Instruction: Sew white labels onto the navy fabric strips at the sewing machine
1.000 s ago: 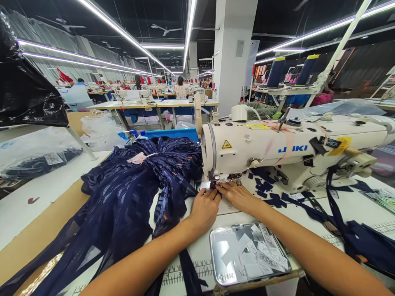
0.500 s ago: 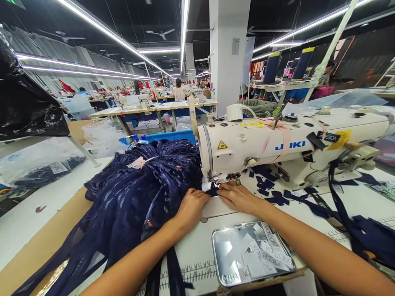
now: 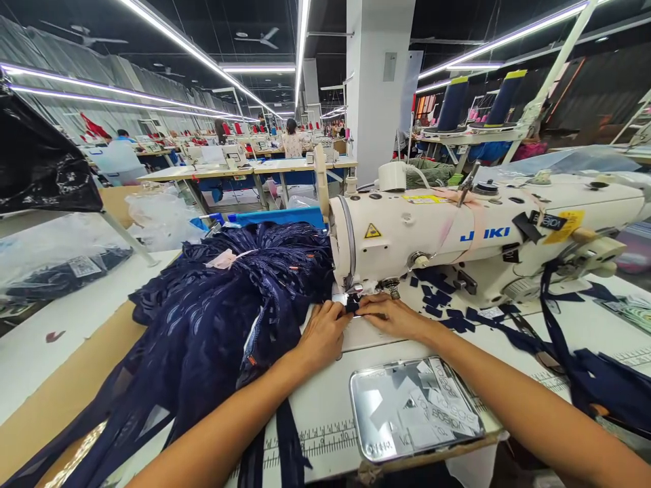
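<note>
At the needle area of a white sewing machine (image 3: 422, 234), a small dark navy fabric piece (image 3: 352, 303) lies between my two hands. My left hand (image 3: 324, 332) is closed, its bent fingers gripping the fabric's left edge. From the other side my right hand (image 3: 390, 316) pinches the same fabric with fingers and thumb together. The fingertips partly hide the piece and the seam. A large tied bundle of navy lace garments (image 3: 213, 305) lies left of my left hand, and its straps hang over the table's front edge.
A metal tin lid (image 3: 379, 434) with white printed labels (image 3: 432, 413) sits in front of the machine. Navy fabric scraps (image 3: 437, 298) and scissors (image 3: 539, 349) lie to the right. Two thread cones (image 3: 452, 105) stand behind. A black plastic bag (image 3: 45, 156) hangs at left.
My left fingers have curled and drawn in more at the fabric's edge. My right hand has shifted slightly back from beneath the machine head. The view has moved a little.
</note>
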### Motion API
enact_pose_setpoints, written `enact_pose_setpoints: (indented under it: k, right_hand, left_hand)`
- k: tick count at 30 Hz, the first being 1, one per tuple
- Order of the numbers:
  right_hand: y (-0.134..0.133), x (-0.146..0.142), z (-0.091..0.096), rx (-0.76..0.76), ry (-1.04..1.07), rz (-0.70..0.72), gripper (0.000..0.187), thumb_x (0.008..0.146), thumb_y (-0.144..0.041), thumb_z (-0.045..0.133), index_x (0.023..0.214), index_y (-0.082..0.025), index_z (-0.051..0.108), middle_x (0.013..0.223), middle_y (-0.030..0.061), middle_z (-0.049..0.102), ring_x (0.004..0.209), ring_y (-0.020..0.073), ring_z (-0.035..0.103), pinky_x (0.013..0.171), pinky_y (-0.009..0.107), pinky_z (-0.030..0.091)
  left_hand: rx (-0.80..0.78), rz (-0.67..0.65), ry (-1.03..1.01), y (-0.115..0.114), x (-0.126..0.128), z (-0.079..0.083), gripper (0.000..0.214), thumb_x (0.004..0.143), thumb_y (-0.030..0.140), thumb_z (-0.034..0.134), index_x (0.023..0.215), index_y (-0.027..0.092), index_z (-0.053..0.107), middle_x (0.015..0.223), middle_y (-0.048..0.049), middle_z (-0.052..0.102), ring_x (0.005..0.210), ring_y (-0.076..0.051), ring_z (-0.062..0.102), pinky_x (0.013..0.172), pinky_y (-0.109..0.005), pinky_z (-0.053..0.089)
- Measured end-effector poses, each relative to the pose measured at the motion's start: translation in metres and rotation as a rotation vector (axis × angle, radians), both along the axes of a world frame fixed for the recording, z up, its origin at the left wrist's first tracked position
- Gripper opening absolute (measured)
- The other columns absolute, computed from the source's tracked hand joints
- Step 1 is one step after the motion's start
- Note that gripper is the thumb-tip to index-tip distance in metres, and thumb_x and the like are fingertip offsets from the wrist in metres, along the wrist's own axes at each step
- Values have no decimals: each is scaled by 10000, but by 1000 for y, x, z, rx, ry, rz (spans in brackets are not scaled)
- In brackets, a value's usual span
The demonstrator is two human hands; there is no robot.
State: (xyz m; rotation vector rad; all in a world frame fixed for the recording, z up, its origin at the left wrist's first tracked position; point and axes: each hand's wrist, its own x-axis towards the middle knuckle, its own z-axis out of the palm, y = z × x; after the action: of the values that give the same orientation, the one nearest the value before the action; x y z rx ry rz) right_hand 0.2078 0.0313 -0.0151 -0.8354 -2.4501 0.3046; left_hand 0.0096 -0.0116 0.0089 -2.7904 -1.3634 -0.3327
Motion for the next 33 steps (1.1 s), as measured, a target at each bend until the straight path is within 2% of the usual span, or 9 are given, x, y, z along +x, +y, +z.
enact_pose_setpoints:
  k: [4, 11, 16, 26, 33]
  right_hand:
    - [-1, 1, 3, 42, -53, 34, 249, 856, -157, 430, 985, -205, 637, 975, 50, 592, 905, 153, 559, 805, 295, 457]
    - [-13, -4, 15, 194, -246, -19, 256, 879, -176, 390, 996, -181, 617, 979, 80, 577, 845, 181, 546, 678, 300, 480]
    - [-15, -5, 16, 208, -249, -28, 254, 886, -203, 386, 956, -168, 627, 947, 77, 584, 831, 183, 558, 652, 291, 484]
    - [-14, -6, 14, 236, -244, -36, 239, 871, -192, 404, 953, -164, 627, 944, 79, 586, 833, 184, 551, 651, 291, 482]
    - [-16, -11, 12, 259, -236, -80, 222, 844, -191, 447, 966, -150, 628, 960, 93, 594, 854, 197, 560, 705, 319, 489]
  left_hand:
    - [-11, -7, -5, 0, 1, 1, 421, 735, -7, 416, 1114, 112, 554, 1008, -107, 535, 953, -233, 437, 785, -378, 406]
    - [2, -37, 56, -4, -2, 5, 393, 767, 19, 430, 1132, 125, 532, 1195, -93, 536, 1062, -236, 454, 891, -429, 342]
    - [-21, -60, 54, -2, -7, 4, 420, 760, 23, 459, 1160, 139, 513, 1256, -73, 505, 1160, -229, 410, 956, -426, 301]
    - [-65, -25, 44, -1, -6, 5, 402, 792, 21, 420, 1163, 141, 519, 1259, -84, 502, 1161, -236, 423, 968, -466, 308]
    - [-103, -1, 36, 3, -6, 9, 414, 803, 22, 405, 1172, 172, 517, 1261, -68, 503, 1179, -229, 412, 982, -487, 288]
